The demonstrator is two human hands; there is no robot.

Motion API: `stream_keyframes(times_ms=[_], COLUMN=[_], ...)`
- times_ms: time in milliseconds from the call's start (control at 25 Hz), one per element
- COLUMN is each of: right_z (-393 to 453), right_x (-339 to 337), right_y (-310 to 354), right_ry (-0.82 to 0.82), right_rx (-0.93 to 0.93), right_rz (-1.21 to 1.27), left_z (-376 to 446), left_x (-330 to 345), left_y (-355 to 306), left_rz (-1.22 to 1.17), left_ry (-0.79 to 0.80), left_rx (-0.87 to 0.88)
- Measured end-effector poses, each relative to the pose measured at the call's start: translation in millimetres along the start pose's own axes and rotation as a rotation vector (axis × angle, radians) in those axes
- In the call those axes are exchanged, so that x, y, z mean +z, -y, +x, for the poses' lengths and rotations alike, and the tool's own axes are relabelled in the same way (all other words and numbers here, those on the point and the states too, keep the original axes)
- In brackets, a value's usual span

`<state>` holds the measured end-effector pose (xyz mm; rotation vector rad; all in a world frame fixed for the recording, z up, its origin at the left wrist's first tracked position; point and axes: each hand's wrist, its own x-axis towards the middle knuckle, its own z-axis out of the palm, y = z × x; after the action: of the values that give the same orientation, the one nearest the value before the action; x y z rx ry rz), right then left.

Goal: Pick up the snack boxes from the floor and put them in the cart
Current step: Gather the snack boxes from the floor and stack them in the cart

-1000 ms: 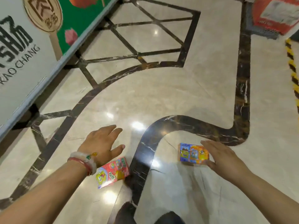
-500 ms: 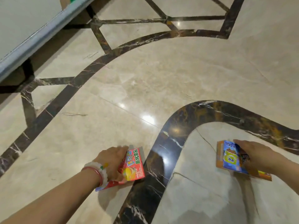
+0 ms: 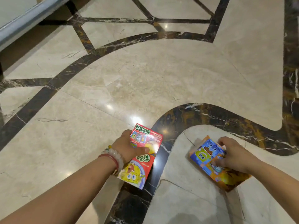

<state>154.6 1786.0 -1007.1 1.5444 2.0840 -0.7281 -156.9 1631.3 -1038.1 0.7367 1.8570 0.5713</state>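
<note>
Your left hand [image 3: 125, 147] grips the red snack box [image 3: 141, 156]: the thumb lies across its printed face, and the other fingers are hidden behind its left edge. Your right hand [image 3: 233, 155] grips the blue and orange snack box [image 3: 210, 162], fingers [image 3: 221, 142] curled over its far edge and thumb on its face. Both boxes are tilted in your hands, with the marble floor [image 3: 145, 78] beyond them. Bracelets [image 3: 113, 157] circle your left wrist. A grey rail [image 3: 29, 18] crosses the far left corner.

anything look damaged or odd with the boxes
Nothing stands out. The left hand holds the red cardboard snack box and the right hand holds the blue-and-orange cardboard snack box; both look intact and closed.
</note>
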Motion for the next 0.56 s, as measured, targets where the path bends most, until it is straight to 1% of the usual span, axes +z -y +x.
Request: stream_keyframes(times_ms=[40,120,160,200,280,320,360,400,440,560], right_z=[-1,-7,-13,-29,-55,-84,-105,-137,-145,-234], right_x=[3,-3,-14,-23,-43,-63,-81,-105,-111,-198], right_y=[11,24,33,39,52,58,63,65,70,69], right_ry=[0.027,0.079,0.127,0.156,0.176,0.216,0.227,0.224,0.202,0.151], right_rx=[0.039,0.09,0.095,0.117,0.117,0.154,0.148,0.151,0.153,0.151], right_rz=[0.235,0.804,1.011,1.132,1.3,1.383,1.45,1.496,1.524,1.603], left_z=[2,5,-2,-16,-43,-69,-90,-119,-129,-213], left_x=[1,8,3,1,-5,-14,-21,-31,-34,-65], left_y=[-6,-26,-42,-56,-80,-104,-127,-155,-162,-248], left_rz=[-0.109,-0.291,-0.363,-0.397,-0.428,-0.431,-0.462,-0.47,-0.507,-0.538], left_ry=[0.019,0.054,0.056,0.049,0.057,0.074,0.072,0.066,0.062,0.118], left_rx=[-0.027,-0.037,-0.054,-0.098,-0.113,-0.137,-0.138,-0.154,-0.139,-0.084])
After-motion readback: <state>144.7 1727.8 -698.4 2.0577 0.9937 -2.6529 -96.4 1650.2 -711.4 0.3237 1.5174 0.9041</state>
